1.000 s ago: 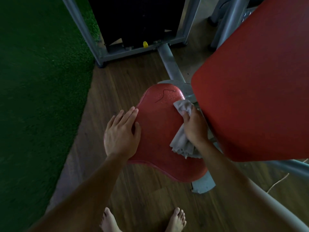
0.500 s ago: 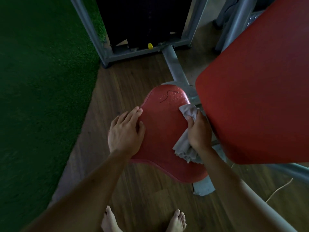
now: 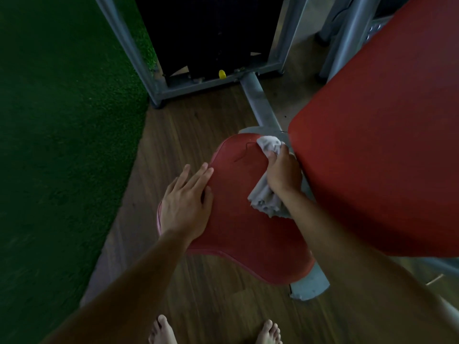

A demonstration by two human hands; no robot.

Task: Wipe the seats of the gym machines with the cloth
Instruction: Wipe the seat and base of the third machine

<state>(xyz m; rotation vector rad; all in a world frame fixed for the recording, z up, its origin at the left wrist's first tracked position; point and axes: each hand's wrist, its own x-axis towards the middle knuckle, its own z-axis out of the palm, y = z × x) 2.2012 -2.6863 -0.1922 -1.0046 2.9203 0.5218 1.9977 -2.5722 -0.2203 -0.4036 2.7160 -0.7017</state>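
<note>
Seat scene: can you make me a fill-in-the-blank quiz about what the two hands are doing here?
1. The right hand grips a grey ____.
2. The left hand lies flat on the red ____.
3. The turf beside the wooden floor is ____.
Missing words: cloth; seat; green.

Red seat (image 3: 248,227) carries the gray cloth (image 3: 263,199), bunched in R hand (image 3: 283,175) at seat's far-right edge; cloth ends stick out beyond & behind the grip. L hand (image 3: 185,207) lies flat on seat, left of grip. Wood floor (image 3: 198,125) underneath, w/ bare feet (image 3: 162,331) on it.
</note>
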